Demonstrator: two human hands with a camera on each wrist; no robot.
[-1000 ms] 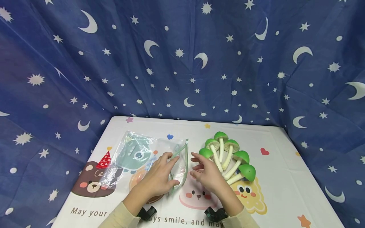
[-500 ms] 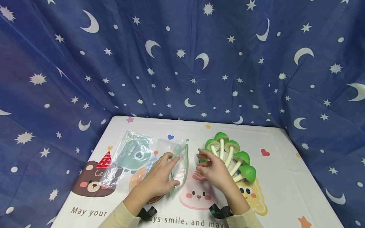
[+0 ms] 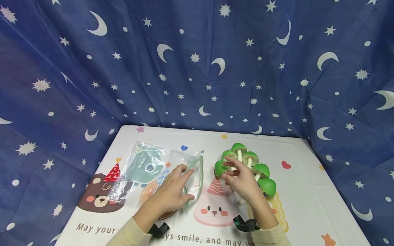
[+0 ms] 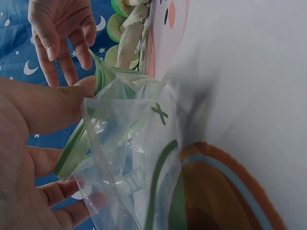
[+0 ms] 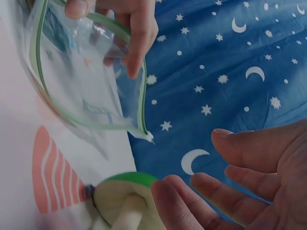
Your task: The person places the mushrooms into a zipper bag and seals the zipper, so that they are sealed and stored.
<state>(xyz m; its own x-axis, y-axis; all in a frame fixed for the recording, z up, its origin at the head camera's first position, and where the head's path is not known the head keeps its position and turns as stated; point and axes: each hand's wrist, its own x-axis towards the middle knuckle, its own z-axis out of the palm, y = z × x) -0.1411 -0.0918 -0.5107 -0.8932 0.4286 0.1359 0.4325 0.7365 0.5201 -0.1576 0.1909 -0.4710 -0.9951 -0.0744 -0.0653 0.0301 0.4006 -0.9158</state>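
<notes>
A clear zip bag (image 3: 144, 171) with a green zip strip lies on the left half of the table, its mouth gaping toward the right. My left hand (image 3: 169, 193) holds it at the mouth, with the thumb and fingers on the rim in the left wrist view. To the right lie several toy mushrooms with green caps and cream stems, fanned out with the caps outward. Over the nearest-left mushroom (image 3: 220, 168) hovers my right hand (image 3: 244, 182), fingers loosely bent and holding nothing. The right wrist view shows that mushroom's green cap (image 5: 139, 177) below the fingers; some stems are hidden behind the hand.
A white tablecloth (image 3: 311, 191) with printed cartoon figures and lettering covers the table. Behind and beside it hangs a blue curtain (image 3: 191, 85) with moons and stars. A small black device (image 3: 246, 224) sits at the right wrist.
My right hand has moved rightward from beside the bag's mouth to over the mushrooms. The left hand and the bag stay where they were.
</notes>
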